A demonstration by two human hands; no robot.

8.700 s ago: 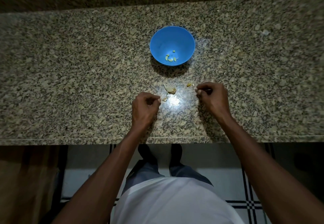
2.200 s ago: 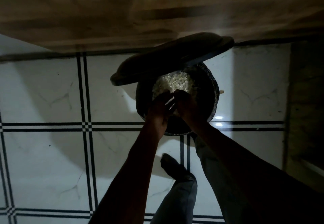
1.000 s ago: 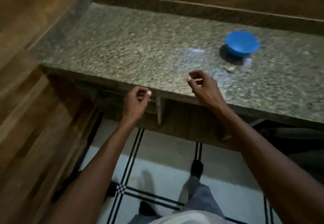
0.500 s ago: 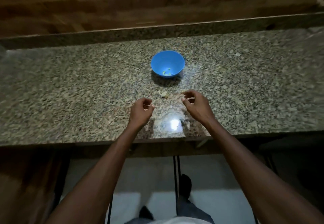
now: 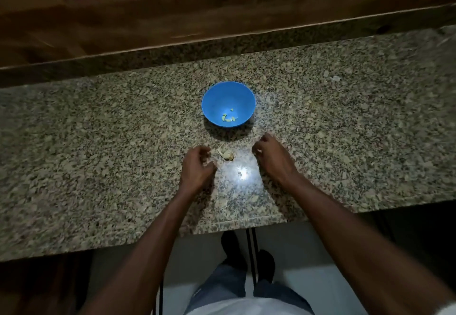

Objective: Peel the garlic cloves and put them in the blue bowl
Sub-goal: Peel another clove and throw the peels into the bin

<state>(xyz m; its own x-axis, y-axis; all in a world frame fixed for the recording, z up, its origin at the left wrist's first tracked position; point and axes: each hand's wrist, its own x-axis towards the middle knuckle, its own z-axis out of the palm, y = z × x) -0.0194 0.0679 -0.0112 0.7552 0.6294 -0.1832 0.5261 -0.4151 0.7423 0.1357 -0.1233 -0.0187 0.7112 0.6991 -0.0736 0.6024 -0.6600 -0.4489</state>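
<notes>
The blue bowl (image 5: 228,92) stands on the granite counter (image 5: 98,154) with several peeled garlic cloves (image 5: 229,118) at its bottom. Just in front of it lies a small piece of unpeeled garlic (image 5: 225,154) with pale skin. My left hand (image 5: 197,166) hovers right beside the garlic on its left, fingers loosely curled, with nothing visible in it. On the other side, my right hand (image 5: 270,155) is a little further from the garlic, its fingers curled downward and no object visible in them.
A raised granite ledge and wooden wall (image 5: 222,18) run along the counter's back. A bright light spot (image 5: 243,174) shines on the counter between my hands. The counter's front edge is near my body, with tiled floor (image 5: 308,277) below.
I have turned back from the bin on the floor to the counter. Both hands moved forward over the counter and now flank the garlic piece.
</notes>
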